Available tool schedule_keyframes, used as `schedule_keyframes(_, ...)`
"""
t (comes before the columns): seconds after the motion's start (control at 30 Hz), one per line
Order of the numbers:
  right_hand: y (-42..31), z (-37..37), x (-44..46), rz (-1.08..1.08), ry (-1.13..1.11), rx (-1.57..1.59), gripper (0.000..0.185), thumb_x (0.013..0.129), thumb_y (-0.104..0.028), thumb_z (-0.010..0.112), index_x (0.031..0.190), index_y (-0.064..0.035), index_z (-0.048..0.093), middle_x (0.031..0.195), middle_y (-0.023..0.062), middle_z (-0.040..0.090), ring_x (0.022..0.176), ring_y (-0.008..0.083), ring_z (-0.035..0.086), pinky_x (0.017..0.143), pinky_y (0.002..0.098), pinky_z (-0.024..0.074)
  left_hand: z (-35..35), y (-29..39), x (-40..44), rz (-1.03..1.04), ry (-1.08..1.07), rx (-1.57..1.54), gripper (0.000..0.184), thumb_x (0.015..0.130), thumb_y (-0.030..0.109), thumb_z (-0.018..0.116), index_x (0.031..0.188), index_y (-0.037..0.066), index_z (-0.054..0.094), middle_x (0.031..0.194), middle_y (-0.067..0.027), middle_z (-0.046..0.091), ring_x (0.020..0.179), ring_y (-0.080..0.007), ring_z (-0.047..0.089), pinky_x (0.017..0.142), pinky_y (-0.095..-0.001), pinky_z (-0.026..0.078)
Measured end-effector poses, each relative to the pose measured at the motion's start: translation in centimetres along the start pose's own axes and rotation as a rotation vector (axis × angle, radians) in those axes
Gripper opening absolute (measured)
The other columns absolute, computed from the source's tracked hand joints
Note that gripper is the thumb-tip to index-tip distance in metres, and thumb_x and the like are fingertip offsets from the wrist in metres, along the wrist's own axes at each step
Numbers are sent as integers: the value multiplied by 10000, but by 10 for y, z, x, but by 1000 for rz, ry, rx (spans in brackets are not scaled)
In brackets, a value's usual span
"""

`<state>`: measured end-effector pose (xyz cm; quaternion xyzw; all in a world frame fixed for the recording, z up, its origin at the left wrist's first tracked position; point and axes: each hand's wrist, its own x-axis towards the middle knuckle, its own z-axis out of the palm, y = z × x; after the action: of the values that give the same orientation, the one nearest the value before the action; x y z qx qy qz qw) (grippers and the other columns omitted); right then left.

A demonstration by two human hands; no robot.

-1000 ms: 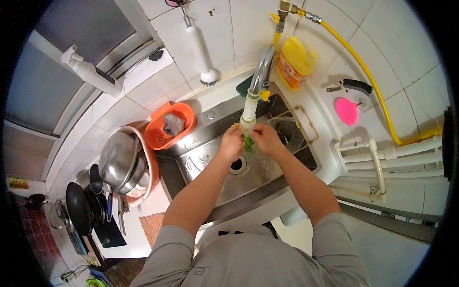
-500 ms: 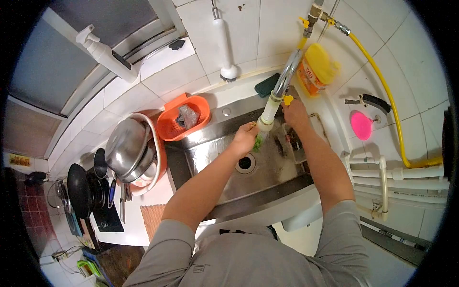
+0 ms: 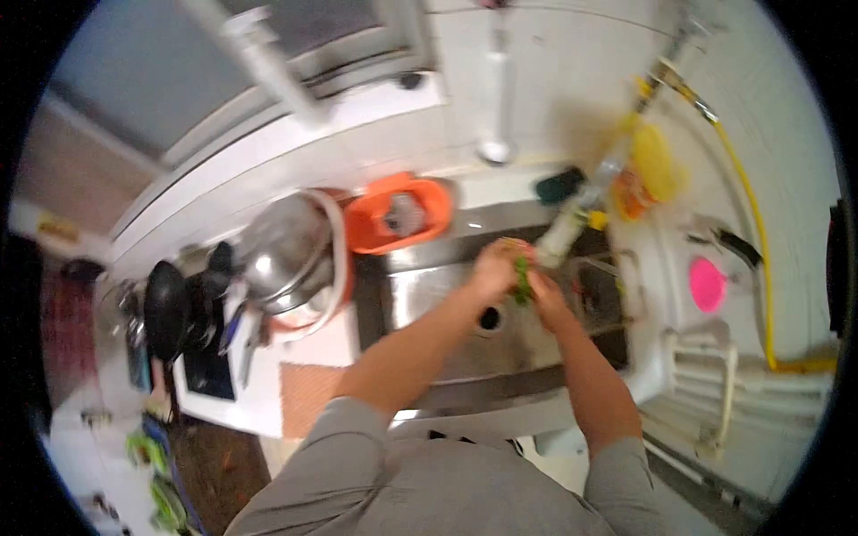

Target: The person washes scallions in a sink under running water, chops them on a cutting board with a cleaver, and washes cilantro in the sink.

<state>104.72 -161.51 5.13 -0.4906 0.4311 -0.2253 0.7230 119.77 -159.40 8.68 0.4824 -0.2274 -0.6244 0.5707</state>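
Over the steel sink [image 3: 465,344], a small bunch of leafy greens [image 3: 522,284] hangs between my two hands. My left hand [image 3: 494,272] is closed round its upper part. From the other side, my right hand [image 3: 545,295] presses its fingers against the leaves; motion blur smears the fingertips. Just right of the hands is the faucet's pale spout [image 3: 561,236], with a yellow lever [image 3: 597,220] beside it. A wire rack [image 3: 601,284] lies at the sink's right side.
An orange basket [image 3: 362,228] holding a scrubber stands behind the sink. Metal bowls [image 3: 281,246] are stacked to the left, near dark pans [image 3: 166,308]. A yellow jug [image 3: 652,170] stands behind the faucet. White pipes [image 3: 760,389] run along the right wall.
My right hand has left the yellow faucet lever and come to the greens beside my left hand. The camera view has shifted, and the scene is blurrier.
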Motion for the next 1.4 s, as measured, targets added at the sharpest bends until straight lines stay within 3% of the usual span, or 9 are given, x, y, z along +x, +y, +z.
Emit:
schedule_keyframes(0.3, -23, -4, -29, -34, -2, -322, 235, 896, -179, 540, 1009, 24, 578, 698, 35, 533, 621, 131, 514, 606, 294, 430, -43, 33, -33, 58, 141, 305, 196, 986, 180, 385, 1002, 32, 513, 925, -104, 630, 763, -165, 603, 598, -308, 511)
schedule_keyframes(0.5, -67, 26, -48, -283, 127, -492, 272, 924, -156, 522, 1110, 41, 553, 734, 60, 553, 636, 150, 510, 621, 307, 444, -12, 117, -89, 750, 133, 755, 223, 979, 174, 387, 1021, -4, 515, 882, -160, 615, 773, -261, 601, 711, -359, 491)
schedule_keyframes(0.6, 18, 28, -50, -338, 115, -894, 272, 927, -131, 494, 1149, 14, 552, 759, 94, 584, 678, 169, 545, 655, 335, 457, -17, 70, -115, 726, 140, 715, 220, 965, 165, 413, 994, -14, 538, 893, -196, 600, 816, -333, 596, 774, -400, 466)
schedule_keyframes(0.73, 28, 43, -44, 281, -152, -1231, 318, 906, -77, 479, 1210, -6, 538, 781, 136, 622, 690, 188, 585, 643, 358, 471, -117, -117, -107, 457, 271, 1333, 248, 889, 123, 449, 1055, -19, 566, 1098, -210, 585, 913, -374, 584, 807, -423, 461)
schedule_keyframes(0.77, 29, 44, -42, 294, -114, -1090, 323, 900, -66, 478, 1212, -5, 536, 797, 141, 627, 682, 184, 583, 635, 352, 471, -126, -153, -107, 739, 487, 1444, 240, 890, 137, 452, 1014, -28, 573, 1036, -230, 600, 887, -381, 580, 795, -425, 460)
schedule_keyframes(0.87, 33, 38, -47, 246, -30, -902, 333, 891, -52, 479, 1217, -4, 530, 844, 148, 639, 662, 174, 576, 614, 329, 469, -106, -73, -98, 20, 205, 931, 237, 913, 153, 422, 967, -23, 572, 916, -254, 604, 874, -404, 582, 757, -440, 459)
schedule_keyframes(1.1, -27, 50, -47, 44, 111, -699, 346, 863, -101, 533, 1196, -11, 564, 973, 174, 638, 822, 271, 614, 736, 408, 488, -34, 77, -114, 563, 241, 773, 214, 950, 158, 423, 949, -3, 563, 894, -227, 616, 884, -408, 594, 750, -432, 471)
schedule_keyframes(1.27, 49, 31, -69, 171, -100, -1265, 390, 865, -128, 540, 1233, -2, 522, 1183, 210, 547, 1093, 317, 520, 928, 425, 417, -125, -79, -124, 75, 221, 1270, 170, 870, 92, 475, 960, -7, 581, 943, -234, 608, 889, -411, 580, 760, -463, 462)
schedule_keyframes(1.4, 22, 68, -79, -79, -165, -1054, 578, 827, -87, 600, 1350, 5, 373, 1308, 217, 470, 1201, 344, 465, 1020, 424, 363, -94, -42, -133, 0, 145, 978, 199, 860, 105, 438, 927, -17, 580, 900, -282, 602, 889, -421, 596, 756, -479, 442)
